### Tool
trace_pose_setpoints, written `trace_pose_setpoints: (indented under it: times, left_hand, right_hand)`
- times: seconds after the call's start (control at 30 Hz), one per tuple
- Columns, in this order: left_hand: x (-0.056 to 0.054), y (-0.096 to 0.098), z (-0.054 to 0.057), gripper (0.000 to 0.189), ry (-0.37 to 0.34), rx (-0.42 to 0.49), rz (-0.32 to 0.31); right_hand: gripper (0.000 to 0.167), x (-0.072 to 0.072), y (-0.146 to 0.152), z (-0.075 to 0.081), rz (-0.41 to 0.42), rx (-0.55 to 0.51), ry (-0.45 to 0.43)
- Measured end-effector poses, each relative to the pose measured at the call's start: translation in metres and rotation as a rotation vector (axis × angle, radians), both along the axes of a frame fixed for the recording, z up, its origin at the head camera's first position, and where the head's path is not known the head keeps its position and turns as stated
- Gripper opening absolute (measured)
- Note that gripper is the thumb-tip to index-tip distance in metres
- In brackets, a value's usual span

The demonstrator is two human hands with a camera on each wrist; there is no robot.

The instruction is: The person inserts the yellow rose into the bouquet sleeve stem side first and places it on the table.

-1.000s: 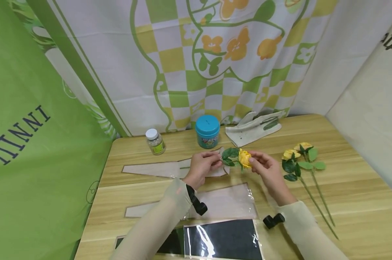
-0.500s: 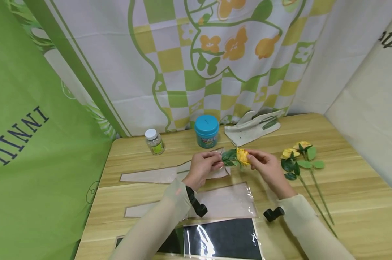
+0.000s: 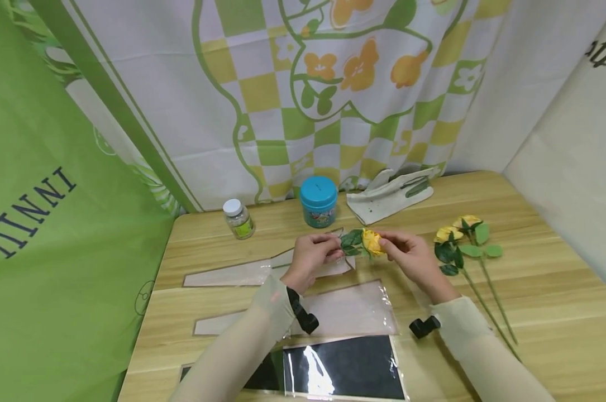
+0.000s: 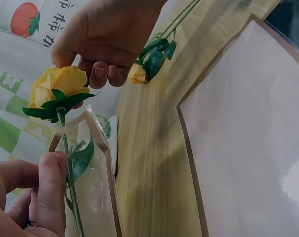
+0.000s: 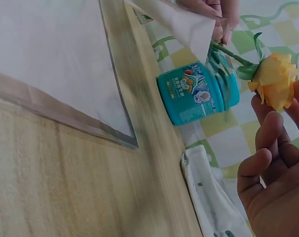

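A yellow rose with green leaves lies partly in a tapered plastic flower sleeve; its stem shows through the film. My left hand pinches the sleeve near its wide mouth, beside the leaves. Thumb and fingers of my right hand hold the rose by its bloom. In the left wrist view the bloom stands outside the brown-edged mouth, with the stem running past my left fingertips. The right wrist view has the petals between my right fingers. Part of the stem is hidden behind my left hand.
Another pale sleeve and a black one lie nearer on the table. Two yellow roses lie to the right. Along the back stand a small jar and a blue canister, with white gloves beside them.
The rose has shifted slightly left toward the sleeve, with my right hand following. The sleeve's narrow end has swung a little toward the front. My left hand stays nearly in place.
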State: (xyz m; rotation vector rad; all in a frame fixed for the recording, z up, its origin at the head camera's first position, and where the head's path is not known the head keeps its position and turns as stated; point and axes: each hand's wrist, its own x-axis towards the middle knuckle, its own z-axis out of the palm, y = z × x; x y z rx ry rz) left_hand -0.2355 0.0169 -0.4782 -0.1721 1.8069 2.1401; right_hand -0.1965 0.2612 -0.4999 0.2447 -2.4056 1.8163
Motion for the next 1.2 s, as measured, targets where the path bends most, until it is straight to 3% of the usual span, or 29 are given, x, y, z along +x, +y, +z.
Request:
trace_pose_setpoints:
  times: [0.13, 0.4, 0.6, 0.83, 1.2]
  left_hand:
    - [0.001, 0.0, 0.001, 0.015, 0.009, -0.023, -0.014]
    - [0.001, -0.001, 0.0, 0.017, 0.015, -0.02, -0.017]
    - [0.0, 0.001, 0.0, 0.015, 0.027, -0.028, -0.035]
    - [0.001, 0.002, -0.001, 0.012, 0.061, -0.033, -0.064]
    - [0.003, 0.005, -0.003, 0.013, 0.087, -0.015, -0.083]
  right_hand:
    - [0.033, -0.001, -0.001, 0.001, 0.046, 0.029, 0.02]
    - [0.031, -0.006, -0.006, -0.003, 0.037, 0.061, 0.062]
    - [0.036, -0.008, -0.012, -0.009, 0.094, 0.075, -0.011]
    - [0.03, -0.005, -0.019, -0.008, 0.064, 0.024, -0.047]
    - [0.027, -0.007, -0.032, -0.009, -0.012, 0.169, -0.049]
